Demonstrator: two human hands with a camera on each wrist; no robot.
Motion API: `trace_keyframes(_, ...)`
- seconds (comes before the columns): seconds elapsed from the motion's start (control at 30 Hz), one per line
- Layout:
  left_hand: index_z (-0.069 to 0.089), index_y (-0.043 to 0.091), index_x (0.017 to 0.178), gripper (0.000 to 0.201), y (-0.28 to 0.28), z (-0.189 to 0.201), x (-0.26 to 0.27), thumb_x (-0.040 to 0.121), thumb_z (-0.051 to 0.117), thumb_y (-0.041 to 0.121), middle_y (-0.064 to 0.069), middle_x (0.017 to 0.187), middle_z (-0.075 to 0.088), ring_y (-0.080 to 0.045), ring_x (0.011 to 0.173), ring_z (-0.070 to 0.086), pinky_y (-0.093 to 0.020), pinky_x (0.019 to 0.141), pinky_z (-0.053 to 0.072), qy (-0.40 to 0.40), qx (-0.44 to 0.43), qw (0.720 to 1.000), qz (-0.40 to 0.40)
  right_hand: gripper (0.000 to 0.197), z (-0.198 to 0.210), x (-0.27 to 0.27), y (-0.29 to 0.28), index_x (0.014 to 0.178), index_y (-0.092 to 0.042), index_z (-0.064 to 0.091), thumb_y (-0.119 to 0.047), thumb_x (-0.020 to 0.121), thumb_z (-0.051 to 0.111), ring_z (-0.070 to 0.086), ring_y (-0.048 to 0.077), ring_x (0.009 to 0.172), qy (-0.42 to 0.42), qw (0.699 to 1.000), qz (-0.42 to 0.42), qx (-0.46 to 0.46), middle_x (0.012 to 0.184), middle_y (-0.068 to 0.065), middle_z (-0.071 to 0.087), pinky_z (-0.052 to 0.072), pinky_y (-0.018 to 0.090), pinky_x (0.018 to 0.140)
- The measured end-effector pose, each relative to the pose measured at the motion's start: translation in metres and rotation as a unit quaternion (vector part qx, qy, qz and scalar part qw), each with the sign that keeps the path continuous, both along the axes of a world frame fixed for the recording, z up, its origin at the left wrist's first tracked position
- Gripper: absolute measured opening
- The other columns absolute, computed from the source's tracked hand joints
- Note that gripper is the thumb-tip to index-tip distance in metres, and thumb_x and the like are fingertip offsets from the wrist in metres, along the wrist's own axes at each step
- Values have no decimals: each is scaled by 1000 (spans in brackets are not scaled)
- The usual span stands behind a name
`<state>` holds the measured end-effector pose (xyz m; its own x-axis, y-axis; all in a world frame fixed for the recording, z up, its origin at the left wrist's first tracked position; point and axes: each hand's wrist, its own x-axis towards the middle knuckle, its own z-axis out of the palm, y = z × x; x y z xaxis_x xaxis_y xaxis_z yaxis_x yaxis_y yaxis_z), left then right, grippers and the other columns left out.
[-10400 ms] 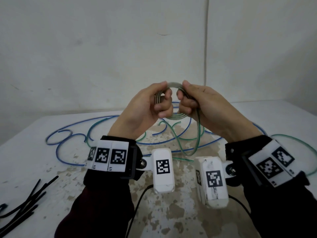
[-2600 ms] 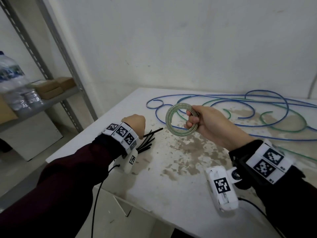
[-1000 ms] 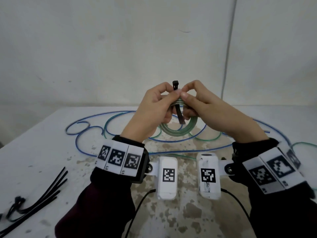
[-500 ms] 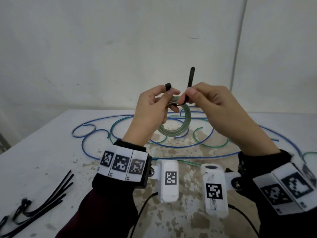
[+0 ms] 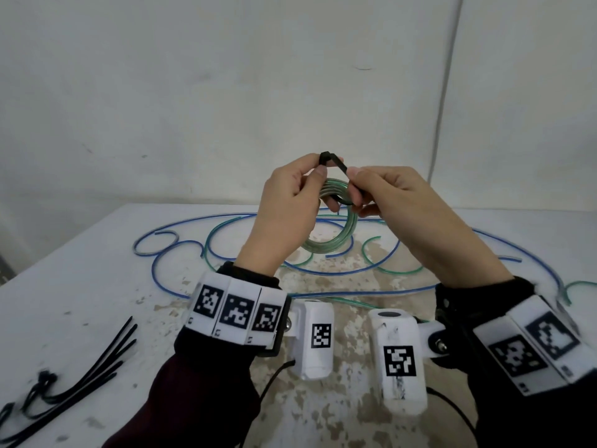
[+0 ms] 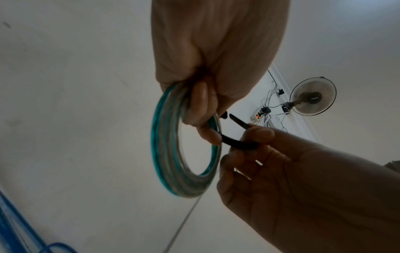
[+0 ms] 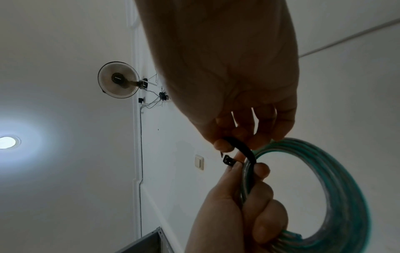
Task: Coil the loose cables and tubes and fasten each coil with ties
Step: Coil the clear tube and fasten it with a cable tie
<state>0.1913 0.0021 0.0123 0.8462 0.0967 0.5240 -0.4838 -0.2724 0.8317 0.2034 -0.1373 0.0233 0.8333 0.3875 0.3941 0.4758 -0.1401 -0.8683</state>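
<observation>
the white desk (image 5: 80, 286) with its worn brown patches carries the loose blue tube (image 5: 181, 287) and the loose green tube (image 5: 223, 229), whose loops sprawl and cross each other across the far half. held up above them, between the two hands, is the green coil (image 5: 336, 244), hanging as an upright ring. the left hand (image 5: 287, 205) has its fingers curled round the top of the coil and pinches the head end of the black tie (image 5: 336, 163) between thumb and forefinger. the right hand (image 5: 397, 205) pinches the tie's tail, which bends in a loop round the coil's strands; tail tip and head sit just apart, not joined. a bundle of spare ties (image 5: 80, 373) lies at the desk's near left corner.
</observation>
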Motion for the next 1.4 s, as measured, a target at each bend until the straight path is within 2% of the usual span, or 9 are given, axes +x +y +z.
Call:
trace_keyframes(0.17,65,12,104,25,-4,-2,0,99,41,6,7,52,62,-2,34,48,-9,43,34,-4,-5,1000,7,44,0,2,-3,56,-14,44,-20,100,43,40,17,68,23,1000,8,5,61,2,49,38,30,73)
trace_keyframes(0.3,65,10,103,24,-6,-2,0,99,42,7,-4,58,62,-3,34,48,-11,43,33,-5,-6,1000,16,43,-1,5,-3,57,-15,43,-19,99,41,43,20,74,28,999,20,18,69,11,52,41,32,76)
trace_keyframes(0.4,64,9,102,23,-7,0,0,100,41,8,-10,60,61,-2,31,45,-11,42,32,0,-27,1000,14,44,-2,8,-4,55,-16,43,-18,99,41,45,20,75,32,999,25,22,69,10,50,44,33,80)
trace_keyframes(0.73,63,11,105,23,-5,0,-1,100,41,8,-12,60,59,-2,31,45,-11,42,31,-5,-25,1000,17,45,-3,8,-4,55,-16,43,-19,99,42,45,20,74,43,998,29,31,67,7,49,45,30,78)
trace_keyframes(0.93,64,9,107,24,-5,1,-1,100,41,7,-9,60,59,-3,31,44,-10,42,32,-7,-18,1000,18,44,-2,6,-3,56,-16,41,-18,100,41,45,20,74,45,998,41,32,58,-6,52,44,30,78)
trace_keyframes(1.1,64,9,105,24,-4,1,-2,100,41,7,-8,60,60,-2,32,45,-10,43,32,-13,-8,1000,18,43,-2,7,-4,56,-16,42,-18,99,42,46,19,73,48,998,34,35,58,-5,51,45,31,78)
trace_keyframes(1.2,65,8,104,23,-2,1,-1,100,42,7,-2,61,62,-3,33,46,-9,43,32,-19,-3,1000,22,44,-3,7,-3,55,-16,42,-19,100,42,45,20,74,48,998,33,37,62,0,48,46,34,81)
trace_keyframes(1.33,67,10,101,23,2,0,1,98,44,7,-1,69,68,-10,48,57,-11,48,36,-37,23,998,37,44,-4,7,0,56,-18,42,-20,100,43,41,21,73,36,998,39,33,66,5,44,43,39,78)
trace_keyframes(1.4,68,10,100,24,0,-2,2,97,45,6,-2,68,68,-13,52,61,-13,53,40,-42,50,997,47,44,-5,7,1,56,-19,42,-22,100,43,45,23,76,30,998,40,30,67,7,49,45,49,84)
